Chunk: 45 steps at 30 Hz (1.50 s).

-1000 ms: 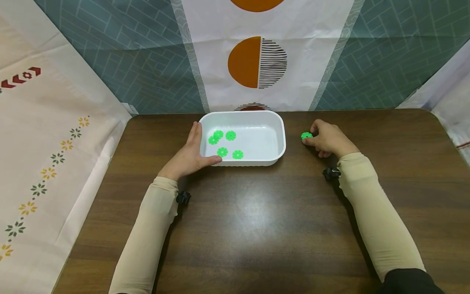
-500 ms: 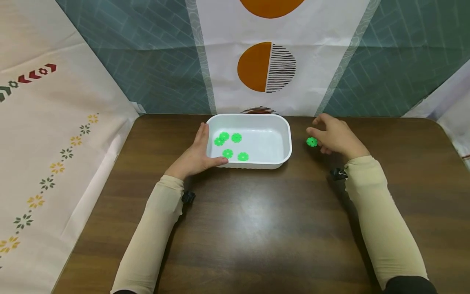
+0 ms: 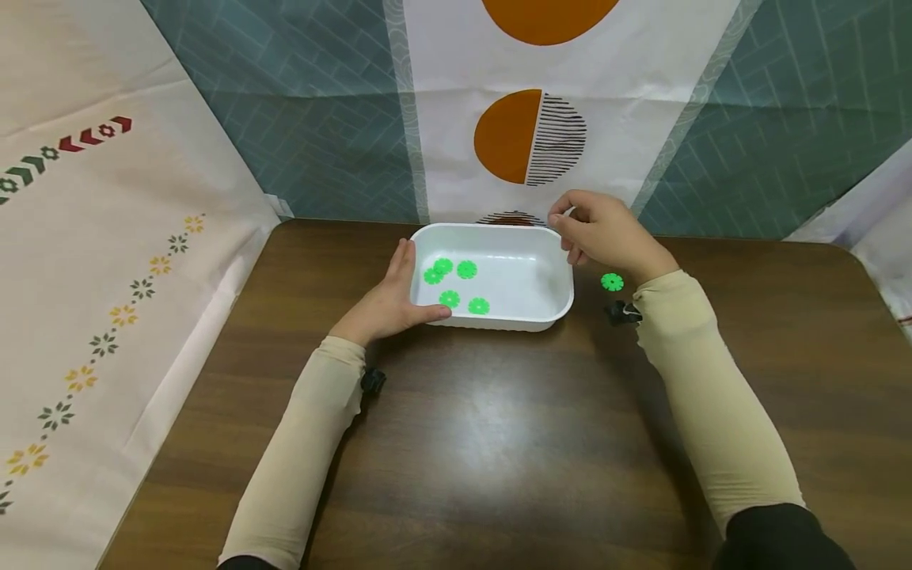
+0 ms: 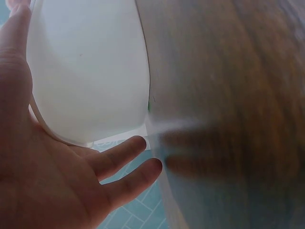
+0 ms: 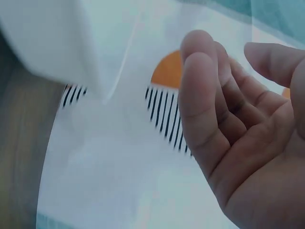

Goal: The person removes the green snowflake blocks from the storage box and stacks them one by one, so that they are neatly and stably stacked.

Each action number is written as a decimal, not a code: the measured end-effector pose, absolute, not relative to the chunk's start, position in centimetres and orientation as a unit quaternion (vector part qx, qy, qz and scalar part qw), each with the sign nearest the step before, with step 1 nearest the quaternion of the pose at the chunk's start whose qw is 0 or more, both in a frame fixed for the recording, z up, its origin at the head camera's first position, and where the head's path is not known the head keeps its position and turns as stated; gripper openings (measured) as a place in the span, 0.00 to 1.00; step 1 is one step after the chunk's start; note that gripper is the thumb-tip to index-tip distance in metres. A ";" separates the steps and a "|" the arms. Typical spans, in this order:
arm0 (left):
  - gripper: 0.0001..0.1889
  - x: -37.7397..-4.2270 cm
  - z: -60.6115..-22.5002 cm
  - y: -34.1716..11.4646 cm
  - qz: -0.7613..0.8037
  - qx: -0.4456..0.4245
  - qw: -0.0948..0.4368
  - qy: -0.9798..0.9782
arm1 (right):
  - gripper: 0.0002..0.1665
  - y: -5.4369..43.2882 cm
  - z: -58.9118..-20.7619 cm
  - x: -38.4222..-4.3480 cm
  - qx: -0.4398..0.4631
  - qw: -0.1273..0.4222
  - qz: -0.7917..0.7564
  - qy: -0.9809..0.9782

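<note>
A white plastic tray [image 3: 509,324] stands at the back of the table with several green notched discs [image 3: 479,305] inside, two of them overlapping. My left hand [image 3: 388,305] rests against its left end, thumb along the near side and fingers straight. In the left wrist view two fingers [image 4: 131,179] of that hand stand free of the tray wall. Over the tray's right rim hovers my right hand [image 3: 606,233], fingers loosely bent. Nothing shows between its thumb [image 5: 274,59] and fingers in the right wrist view. One green disc [image 3: 612,282] lies on the table below this hand.
The brown wooden table [image 3: 484,443] reaches back to a hanging cloth [image 3: 499,47] with orange half-circles, just behind the tray. A white patterned cloth [image 3: 142,332] hangs along the left side. A dark camera band [image 3: 623,313] sits at the right wrist.
My right hand has let go of the green disc and moved up and left to the tray's right rim; the disc stays on the table. The left hand keeps its place.
</note>
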<state>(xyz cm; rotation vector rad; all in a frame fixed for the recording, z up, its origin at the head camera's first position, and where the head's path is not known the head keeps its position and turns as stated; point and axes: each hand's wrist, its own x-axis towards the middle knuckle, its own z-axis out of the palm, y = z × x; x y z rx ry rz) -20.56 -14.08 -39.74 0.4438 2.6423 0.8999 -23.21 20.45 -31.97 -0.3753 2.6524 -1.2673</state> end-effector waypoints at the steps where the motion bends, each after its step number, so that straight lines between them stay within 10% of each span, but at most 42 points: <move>1: 0.70 -20.6 -39.8 -14.1 0.314 0.156 0.158 0.923 | 0.14 19.9 -31.9 -23.4 -0.130 0.089 -0.430 0.889; 45: 0.70 -20.5 -39.7 -14.3 0.332 0.152 0.155 0.918 | 0.20 9.4 -39.5 -29.3 -0.240 0.235 -0.233 0.913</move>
